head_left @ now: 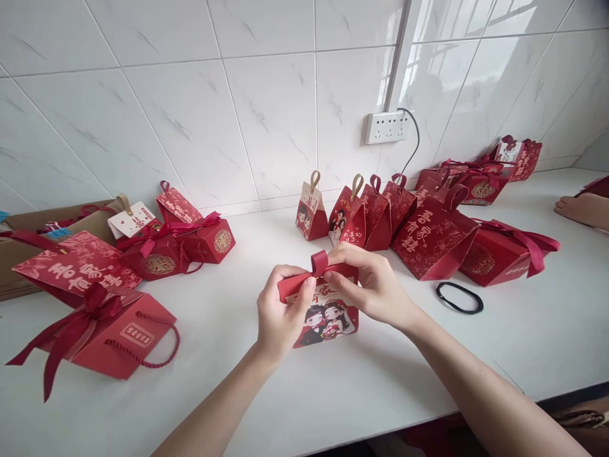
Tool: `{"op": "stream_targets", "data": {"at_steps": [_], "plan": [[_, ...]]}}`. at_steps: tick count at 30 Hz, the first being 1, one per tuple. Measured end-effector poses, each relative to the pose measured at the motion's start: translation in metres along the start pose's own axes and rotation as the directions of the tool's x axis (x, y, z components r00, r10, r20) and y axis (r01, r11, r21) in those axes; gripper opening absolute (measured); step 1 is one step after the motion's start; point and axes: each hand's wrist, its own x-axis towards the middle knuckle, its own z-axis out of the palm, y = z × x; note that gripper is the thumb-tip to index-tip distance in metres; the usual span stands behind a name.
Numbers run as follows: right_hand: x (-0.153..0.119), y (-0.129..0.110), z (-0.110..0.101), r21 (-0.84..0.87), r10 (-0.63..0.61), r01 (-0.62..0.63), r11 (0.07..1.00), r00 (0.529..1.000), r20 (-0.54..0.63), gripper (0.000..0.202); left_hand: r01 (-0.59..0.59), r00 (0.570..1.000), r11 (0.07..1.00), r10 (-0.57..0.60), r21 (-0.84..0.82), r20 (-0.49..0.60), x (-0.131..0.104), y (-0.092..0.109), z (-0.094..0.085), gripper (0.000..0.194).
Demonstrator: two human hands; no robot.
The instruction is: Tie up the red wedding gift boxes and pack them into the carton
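A red wedding gift box [328, 320] with a cartoon bride and groom on its front stands on the white table, between my two hands. My left hand [284, 311] is closed on the left part of its top edge, thumb in front. At the right part of that edge, my right hand [368, 285] pinches with thumb and fingers. A red ribbon loop [319, 261] sticks up from the top of the box, between the hands. Fingers behind the box are partly hidden.
Finished-looking red boxes [349, 219] stand in a row behind, more to the right. At left are a large bow-tied box [118, 333], other boxes and a cardboard carton [90, 228]. A black hair tie [459, 298] lies on the table [228, 387]. Another person's hand [578, 209] shows far right.
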Motion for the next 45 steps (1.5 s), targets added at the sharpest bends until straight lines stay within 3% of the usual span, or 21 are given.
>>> {"op": "stream_targets", "data": {"at_steps": [8, 10, 12, 14, 17, 19, 21, 23, 26, 28, 30, 33, 36, 39, 41, 45], "plan": [[0.001, 0.0, 0.004, 0.018, 0.029, -0.028, 0.999, 0.997, -0.067, 0.011, 0.069, 0.997, 0.997, -0.068, -0.046, 0.021, -0.002, 0.0, 0.001, 0.007], [0.001, 0.002, 0.002, 0.049, 0.062, -0.059, 0.997, 0.996, -0.058, 0.012, 0.106, 0.989, 0.988, -0.093, -0.109, 0.118, 0.002, -0.003, -0.006, 0.008], [0.001, 0.007, -0.002, 0.1, 0.13, -0.126, 0.987, 0.991, -0.032, 0.022, 0.172, 0.951, 0.969, -0.116, -0.179, 0.287, 0.009, -0.007, -0.016, 0.025], [0.002, 0.013, -0.006, 0.151, 0.22, -0.218, 0.964, 0.975, 0.0, 0.037, 0.268, 0.872, 0.943, -0.15, -0.199, 0.465, 0.018, -0.013, -0.029, 0.044], [0.004, 0.02, -0.009, 0.23, 0.344, -0.355, 0.906, 0.935, 0.088, 0.034, 0.41, 0.699, 0.908, -0.256, -0.081, 0.668, 0.028, -0.022, -0.042, 0.042], [0.006, 0.022, -0.007, 0.262, 0.399, -0.418, 0.87, 0.908, 0.123, 0.025, 0.492, 0.561, 0.871, -0.322, 0.006, 0.762, 0.032, -0.027, -0.045, 0.039], [0.007, 0.022, -0.005, 0.27, 0.435, -0.443, 0.855, 0.896, 0.091, 0.023, 0.567, 0.483, 0.823, -0.355, 0.023, 0.8, 0.033, -0.03, -0.044, 0.042], [0.009, 0.022, -0.003, 0.283, 0.456, -0.439, 0.853, 0.89, 0.005, 0.025, 0.607, 0.508, 0.794, -0.364, -0.025, 0.781, 0.033, -0.032, -0.042, 0.04], [0.011, 0.025, -0.004, 0.313, 0.476, -0.439, 0.842, 0.878, -0.049, 0.031, 0.593, 0.636, 0.799, -0.388, -0.102, 0.667, 0.036, -0.035, -0.042, 0.035], [0.01, 0.027, -0.005, 0.313, 0.485, -0.464, 0.829, 0.875, 0.012, 0.034, 0.592, 0.708, 0.793, -0.427, -0.143, 0.563, 0.038, -0.039, -0.044, 0.036], [0.009, 0.029, -0.004, 0.298, 0.499, -0.507, 0.808, 0.86, 0.11, 0.038, 0.614, 0.744, 0.769, -0.485, -0.181, 0.46, 0.039, -0.042, -0.045, 0.039], [0.008, 0.029, -0.002, 0.288, 0.543, -0.577, 0.765, 0.817, 0.194, 0.043, 0.637, 0.758, 0.741, -0.552, -0.212, 0.346, 0.038, -0.044, -0.043, 0.044], [0.008, 0.029, 0.002, 0.354, 0.579, -0.587, 0.728, 0.803, 0.14, 0.042, 0.63, 0.775, 0.715, -0.561, -0.301, 0.29, 0.034, -0.042, -0.034, 0.053], [0.008, 0.03, 0.005, 0.406, 0.57, -0.505, 0.762, 0.82, -0.05, 0.039, 0.609, 0.792, 0.689, -0.557, -0.393, 0.251, 0.028, -0.038, -0.024, 0.056], [0.007, 0.03, 0.005, 0.379, 0.513, -0.43, 0.819, 0.845, -0.151, 0.036, 0.61, 0.793, 0.691, -0.533, -0.388, 0.296, 0.026, -0.037, -0.02, 0.048], [0.005, 0.029, 0.004, 0.328, 0.43, -0.378, 0.866, 0.897, -0.102, 0.029, 0.601, 0.797, 0.701, -0.492, -0.384, 0.35, 0.025, -0.034, -0.02, 0.042]]}}
